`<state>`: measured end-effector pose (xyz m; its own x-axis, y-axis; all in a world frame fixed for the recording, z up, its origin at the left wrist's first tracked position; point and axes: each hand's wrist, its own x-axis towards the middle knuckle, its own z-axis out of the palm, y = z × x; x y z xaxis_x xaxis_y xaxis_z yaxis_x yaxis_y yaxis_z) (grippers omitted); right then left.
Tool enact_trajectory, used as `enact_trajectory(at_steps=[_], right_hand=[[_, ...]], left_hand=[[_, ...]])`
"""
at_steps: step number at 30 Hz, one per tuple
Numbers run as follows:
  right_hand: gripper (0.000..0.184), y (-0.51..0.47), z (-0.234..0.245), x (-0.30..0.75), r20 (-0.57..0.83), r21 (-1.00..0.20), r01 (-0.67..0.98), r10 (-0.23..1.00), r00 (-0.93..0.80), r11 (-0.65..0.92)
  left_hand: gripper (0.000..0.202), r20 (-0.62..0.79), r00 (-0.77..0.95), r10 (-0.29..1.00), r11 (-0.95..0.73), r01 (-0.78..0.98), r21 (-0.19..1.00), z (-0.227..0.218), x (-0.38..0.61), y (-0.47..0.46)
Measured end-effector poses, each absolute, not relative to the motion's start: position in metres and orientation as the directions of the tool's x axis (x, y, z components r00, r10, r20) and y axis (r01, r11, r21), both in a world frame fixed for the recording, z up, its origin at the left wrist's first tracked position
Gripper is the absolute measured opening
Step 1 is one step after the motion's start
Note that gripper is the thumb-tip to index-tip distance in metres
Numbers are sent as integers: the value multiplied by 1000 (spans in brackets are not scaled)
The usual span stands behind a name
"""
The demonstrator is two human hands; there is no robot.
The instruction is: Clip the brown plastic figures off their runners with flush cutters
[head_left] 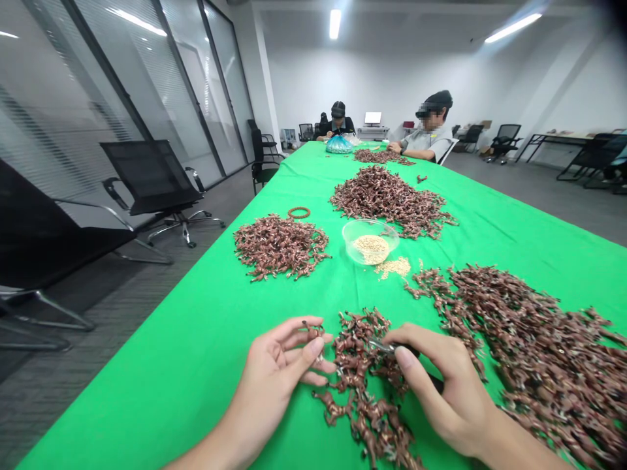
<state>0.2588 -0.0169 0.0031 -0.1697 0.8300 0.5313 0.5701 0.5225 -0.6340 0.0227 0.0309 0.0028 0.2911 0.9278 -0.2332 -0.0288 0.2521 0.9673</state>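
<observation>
My left hand (287, 365) pinches a small brown animal figurine (314, 331), horse-like, between thumb and fingers. In my right hand (443, 382) is a pair of small pliers (385, 346) with metal jaws and dark handles. The jaws point left, over a loose pile of brown figurines (360, 365) between my hands. Whether the jaws touch a figurine I cannot tell. More figurines of the same kind form a big heap (548, 359) to the right of my right hand.
A clear plastic bowl (371, 241) holds pale small bits, with some spilled (396, 266) beside it. Figurine heaps lie at left (281, 247) and farther back (386, 199). A brown ring (298, 213) lies on the green cloth (196, 365). Two people sit at the far end near a blue bag (339, 144).
</observation>
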Motion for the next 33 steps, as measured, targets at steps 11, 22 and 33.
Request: enact_trajectory(at_steps=[11, 22, 33], right_hand=[[14, -17, 3, 260, 535, -629, 572, 827, -171, 526], [11, -21, 2, 255, 588, -515, 620, 771, -247, 592], [12, -24, 2, 250, 654, -368, 655, 684, -323, 661]], left_hand=[[34, -207, 316, 926, 230, -37, 972, 8, 23, 27], [27, -150, 421, 895, 214, -110, 971, 10, 25, 23], [19, -133, 570, 811, 237, -111, 965, 9, 25, 18]])
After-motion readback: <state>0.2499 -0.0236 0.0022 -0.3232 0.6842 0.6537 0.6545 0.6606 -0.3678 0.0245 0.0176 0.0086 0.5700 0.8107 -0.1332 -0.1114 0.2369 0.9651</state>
